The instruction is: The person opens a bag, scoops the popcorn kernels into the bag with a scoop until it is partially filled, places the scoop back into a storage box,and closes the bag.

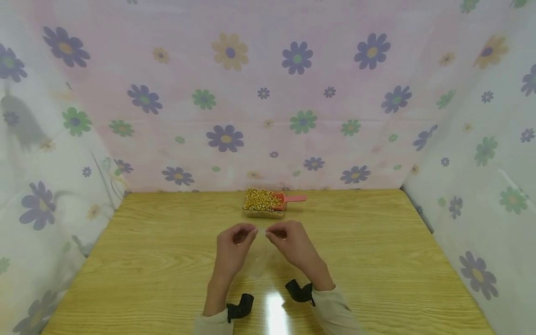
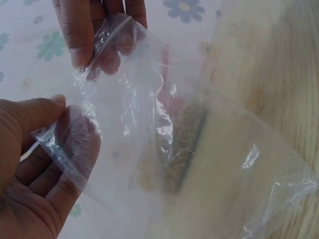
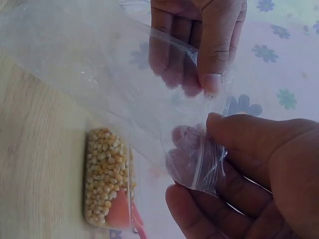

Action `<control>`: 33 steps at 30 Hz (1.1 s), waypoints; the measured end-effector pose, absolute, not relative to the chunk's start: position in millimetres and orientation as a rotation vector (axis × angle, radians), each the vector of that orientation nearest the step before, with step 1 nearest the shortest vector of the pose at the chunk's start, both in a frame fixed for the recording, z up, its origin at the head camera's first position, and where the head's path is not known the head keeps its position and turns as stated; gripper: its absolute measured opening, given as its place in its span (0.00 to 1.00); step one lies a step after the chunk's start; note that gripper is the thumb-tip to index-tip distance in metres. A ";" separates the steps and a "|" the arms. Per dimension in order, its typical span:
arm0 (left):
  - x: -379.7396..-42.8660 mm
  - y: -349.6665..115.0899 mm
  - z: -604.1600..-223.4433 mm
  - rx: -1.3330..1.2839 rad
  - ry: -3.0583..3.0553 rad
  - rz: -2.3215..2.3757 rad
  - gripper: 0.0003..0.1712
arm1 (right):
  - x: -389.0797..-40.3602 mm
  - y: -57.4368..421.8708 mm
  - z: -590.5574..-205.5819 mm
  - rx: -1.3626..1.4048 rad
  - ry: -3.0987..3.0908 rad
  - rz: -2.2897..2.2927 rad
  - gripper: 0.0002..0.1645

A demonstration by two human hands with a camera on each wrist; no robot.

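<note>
A clear plastic zip bag [image 2: 229, 134] hangs between both hands, its zip strip [image 3: 201, 154] and top edge held between the fingertips. With thumb and fingers my left hand [image 1: 232, 246] pinches one side of the bag's top. My right hand [image 1: 298, 245] pinches the other side, close by. In the right wrist view some fingertips show through the film. Below the hands the bag looks flat, with nothing seen inside. Just beyond them, on the table, stands a clear container [image 1: 264, 214] of yellow corn kernels [image 1: 260, 198].
A red scoop [image 1: 278, 201] lies in the corn, its pink handle [image 1: 296, 198] sticking out over the container's right side. The wood-grain table [image 1: 159, 260] meets flowered cloth [image 1: 268, 153] at the back and sides. A black wrist mount [image 1: 240, 307] sits on each forearm.
</note>
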State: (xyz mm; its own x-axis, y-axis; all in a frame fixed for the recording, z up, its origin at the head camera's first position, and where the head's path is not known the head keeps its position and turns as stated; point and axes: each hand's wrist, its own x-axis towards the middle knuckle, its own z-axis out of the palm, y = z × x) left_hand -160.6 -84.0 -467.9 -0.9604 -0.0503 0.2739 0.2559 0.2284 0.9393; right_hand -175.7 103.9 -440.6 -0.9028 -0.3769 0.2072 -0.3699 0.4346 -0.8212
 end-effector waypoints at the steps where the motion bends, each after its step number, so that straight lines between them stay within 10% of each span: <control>1: -160.4 -84.3 -468.4 -0.192 -2.254 -1.795 0.05 | -175.8 103.0 -440.6 -0.690 2.658 -1.509 0.09; 33: -162.1 -84.4 -465.9 -0.221 -2.177 -1.766 0.06 | -165.7 105.6 -434.5 -0.532 2.619 -1.703 0.06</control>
